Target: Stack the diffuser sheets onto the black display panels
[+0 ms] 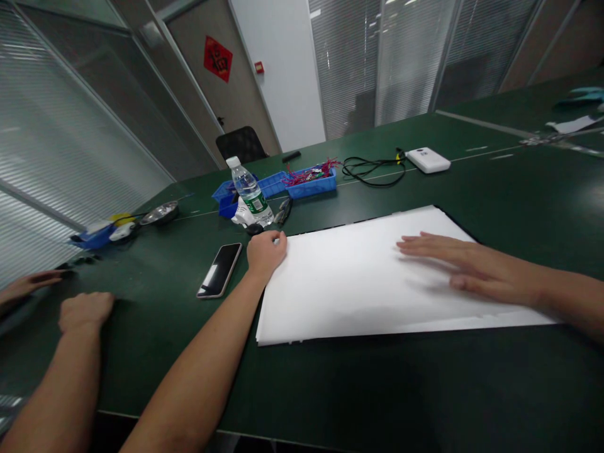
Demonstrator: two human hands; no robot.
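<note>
A large white sheet of paper (340,283) lies on the green table, with a thin dark edge showing behind and beside it. At its far left corner rests my left hand (267,253), closed with the fingers curled; whether it grips the paper's edge is hidden. My right hand (476,264) is open over the right part of the sheet, palm down, fingers stretched to the left. A shadow lies under it, and I cannot tell whether it touches the paper. Left of my left hand is a phone (219,270). A small black object (255,229) sits just beyond that hand.
Another person's fist (87,309) and second hand (35,284) rest at the left. Farther back stand a water bottle (251,194), a blue basket (312,187) of red wires, a black cable (372,173) and a white box (428,160). A blue tray (94,236) sits far left.
</note>
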